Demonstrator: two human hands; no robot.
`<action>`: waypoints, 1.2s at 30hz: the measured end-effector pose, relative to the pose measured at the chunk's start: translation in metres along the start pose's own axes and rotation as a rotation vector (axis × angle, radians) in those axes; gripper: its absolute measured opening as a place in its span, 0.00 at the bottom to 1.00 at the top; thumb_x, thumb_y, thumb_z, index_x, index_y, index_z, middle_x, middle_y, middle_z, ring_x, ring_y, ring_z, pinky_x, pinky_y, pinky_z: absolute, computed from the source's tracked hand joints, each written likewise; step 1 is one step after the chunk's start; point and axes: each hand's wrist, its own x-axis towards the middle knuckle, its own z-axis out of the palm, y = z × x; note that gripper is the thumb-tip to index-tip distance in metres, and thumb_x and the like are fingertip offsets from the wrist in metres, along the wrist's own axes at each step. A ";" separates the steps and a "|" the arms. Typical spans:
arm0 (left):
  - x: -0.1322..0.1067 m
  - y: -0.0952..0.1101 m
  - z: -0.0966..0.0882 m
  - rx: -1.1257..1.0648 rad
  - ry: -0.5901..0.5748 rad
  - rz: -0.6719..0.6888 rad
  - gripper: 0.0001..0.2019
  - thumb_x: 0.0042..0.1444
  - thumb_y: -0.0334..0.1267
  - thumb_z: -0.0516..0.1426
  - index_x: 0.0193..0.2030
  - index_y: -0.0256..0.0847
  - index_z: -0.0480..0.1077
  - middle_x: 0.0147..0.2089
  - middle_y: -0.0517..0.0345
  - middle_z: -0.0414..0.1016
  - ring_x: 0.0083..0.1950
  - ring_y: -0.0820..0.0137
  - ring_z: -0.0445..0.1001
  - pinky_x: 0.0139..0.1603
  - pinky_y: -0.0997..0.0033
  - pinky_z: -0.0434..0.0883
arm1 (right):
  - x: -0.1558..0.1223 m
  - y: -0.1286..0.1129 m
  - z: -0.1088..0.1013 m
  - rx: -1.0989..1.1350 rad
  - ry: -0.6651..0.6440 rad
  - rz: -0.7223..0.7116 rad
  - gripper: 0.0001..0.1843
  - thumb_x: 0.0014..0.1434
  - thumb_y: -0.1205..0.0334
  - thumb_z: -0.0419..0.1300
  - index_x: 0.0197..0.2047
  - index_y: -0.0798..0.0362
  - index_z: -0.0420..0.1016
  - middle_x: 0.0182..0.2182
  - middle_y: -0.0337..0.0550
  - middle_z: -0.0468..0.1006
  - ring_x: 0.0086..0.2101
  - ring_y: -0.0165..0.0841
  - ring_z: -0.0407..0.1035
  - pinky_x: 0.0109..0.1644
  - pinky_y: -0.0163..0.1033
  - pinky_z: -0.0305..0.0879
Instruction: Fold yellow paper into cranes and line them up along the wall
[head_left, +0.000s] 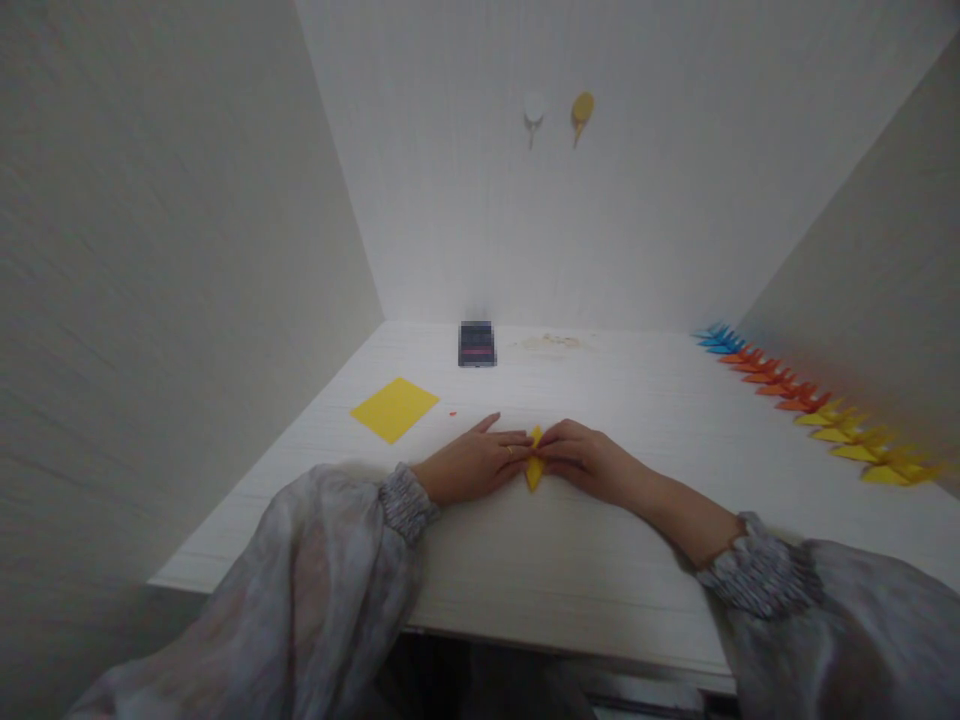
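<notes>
A small folded piece of yellow paper point(533, 466) lies on the white table point(570, 560) between my two hands. My left hand point(472, 462) rests on the table with its fingers pressed together onto the paper's left side. From the right, my right hand point(585, 458) pinches the paper's upper edge with closed fingers. Both wrists lie on the tabletop in loose grey sleeves.
A flat yellow paper square point(394, 408) lies to the left, a tiny red scrap point(452, 412) beside it. A dark phone point(477, 344) sits at the back. Along the right edge runs a row of folded paper shapes, blue point(718, 340), orange point(776, 382) and yellow point(870, 445). Walls close in on three sides.
</notes>
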 end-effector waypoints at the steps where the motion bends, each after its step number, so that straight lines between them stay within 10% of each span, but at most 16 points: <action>1: 0.000 0.000 0.000 -0.012 -0.013 -0.002 0.16 0.61 0.37 0.41 0.54 0.43 0.59 0.57 0.55 0.64 0.59 0.72 0.59 0.62 0.56 0.46 | 0.000 -0.001 0.001 0.008 0.003 0.005 0.10 0.57 0.63 0.53 0.41 0.53 0.72 0.37 0.47 0.71 0.39 0.32 0.66 0.43 0.39 0.66; 15: 0.002 0.001 -0.006 -0.107 0.142 -0.004 0.11 0.56 0.36 0.49 0.37 0.38 0.72 0.40 0.52 0.73 0.42 0.70 0.69 0.46 0.69 0.65 | 0.008 -0.018 0.005 -0.364 -0.133 -0.065 0.15 0.60 0.63 0.47 0.31 0.57 0.73 0.28 0.47 0.69 0.32 0.34 0.61 0.37 0.40 0.61; 36: 0.001 0.000 -0.012 -0.107 0.031 0.055 0.11 0.58 0.38 0.48 0.41 0.46 0.71 0.45 0.60 0.74 0.46 0.73 0.69 0.56 0.62 0.51 | 0.004 -0.012 0.000 -0.082 -0.105 -0.056 0.11 0.59 0.64 0.49 0.34 0.54 0.72 0.33 0.47 0.71 0.35 0.33 0.64 0.40 0.41 0.62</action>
